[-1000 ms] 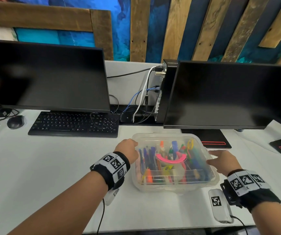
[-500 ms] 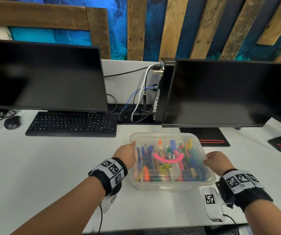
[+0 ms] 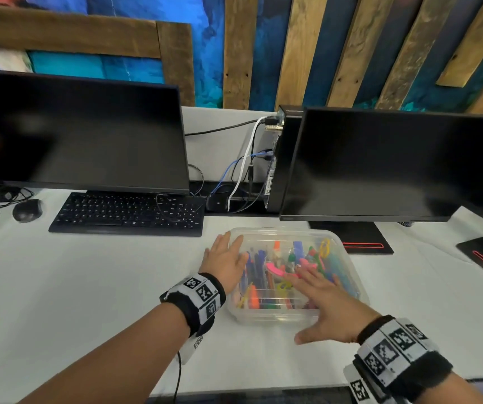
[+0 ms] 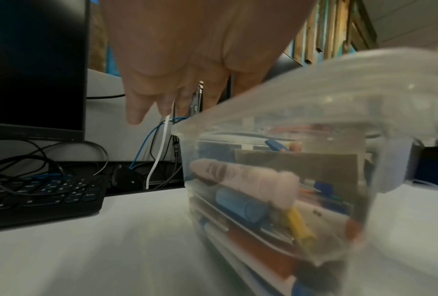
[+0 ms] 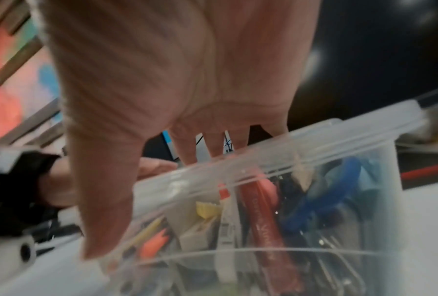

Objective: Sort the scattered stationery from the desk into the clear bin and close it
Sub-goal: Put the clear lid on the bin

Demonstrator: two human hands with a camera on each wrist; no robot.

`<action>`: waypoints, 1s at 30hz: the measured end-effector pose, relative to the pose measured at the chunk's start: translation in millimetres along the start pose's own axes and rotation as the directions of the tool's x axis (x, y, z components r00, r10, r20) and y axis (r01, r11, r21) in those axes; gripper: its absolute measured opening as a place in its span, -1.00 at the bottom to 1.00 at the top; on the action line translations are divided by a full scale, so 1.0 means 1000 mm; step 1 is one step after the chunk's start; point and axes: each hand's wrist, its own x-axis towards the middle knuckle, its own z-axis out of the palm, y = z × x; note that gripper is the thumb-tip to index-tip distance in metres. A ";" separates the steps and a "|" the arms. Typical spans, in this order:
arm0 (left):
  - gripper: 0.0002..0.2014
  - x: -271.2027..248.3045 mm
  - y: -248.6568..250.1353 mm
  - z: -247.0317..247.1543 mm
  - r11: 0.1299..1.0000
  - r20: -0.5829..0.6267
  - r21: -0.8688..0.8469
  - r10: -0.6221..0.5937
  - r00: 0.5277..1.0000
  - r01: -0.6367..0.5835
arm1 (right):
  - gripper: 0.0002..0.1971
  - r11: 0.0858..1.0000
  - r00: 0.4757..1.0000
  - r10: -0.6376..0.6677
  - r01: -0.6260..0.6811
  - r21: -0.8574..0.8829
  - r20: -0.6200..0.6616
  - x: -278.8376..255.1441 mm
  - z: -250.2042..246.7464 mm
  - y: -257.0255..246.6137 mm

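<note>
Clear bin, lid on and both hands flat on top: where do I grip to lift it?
Probably the two short ends of the clear bin, under the lid's overhanging lip, left hand and right hand coming from opposite sides: its walls taper.

The right hand lay flat, fingers straight, over the lid of the clear bin, which held a red marker and blue scissors.

Two monitors, one keyboard, one mouse, one clear bin, seemingly lidded.
</note>
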 end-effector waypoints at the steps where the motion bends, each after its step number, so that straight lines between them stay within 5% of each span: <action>1: -0.48 0.000 0.003 0.002 0.998 0.022 0.047 0.028 0.999 -0.029 | 0.05 0.998 1.000 0.023 -0.024 -0.054 -0.006 -0.001 0.000 -0.004; 10: -0.42 -0.002 0.000 0.019 0.989 0.038 0.135 0.060 0.997 -0.065 | -0.08 0.973 0.995 0.090 -0.098 -0.209 -0.046 0.007 0.006 -0.015; 13: -0.42 -0.002 0.001 0.019 0.990 0.034 0.127 0.060 0.998 -0.064 | -0.15 0.993 0.997 0.043 -0.036 -0.109 0.059 0.018 -0.023 -0.009; 17: -0.42 -0.001 -0.001 0.020 0.988 0.011 0.144 0.056 0.998 -0.057 | -0.32 0.994 0.992 0.112 -0.113 -0.010 -0.054 0.052 -0.071 -0.004; 25: -0.44 -0.002 0.001 0.018 0.983 -0.007 0.176 0.054 0.999 -0.051 | -0.02 0.972 0.969 0.235 -0.231 -0.050 0.082 0.127 -0.068 0.021; 30: -0.43 -0.001 0.002 0.017 0.984 -0.006 0.179 0.026 1.000 -0.024 | -0.07 0.949 0.937 0.300 -0.276 -0.150 0.180 0.154 -0.082 0.014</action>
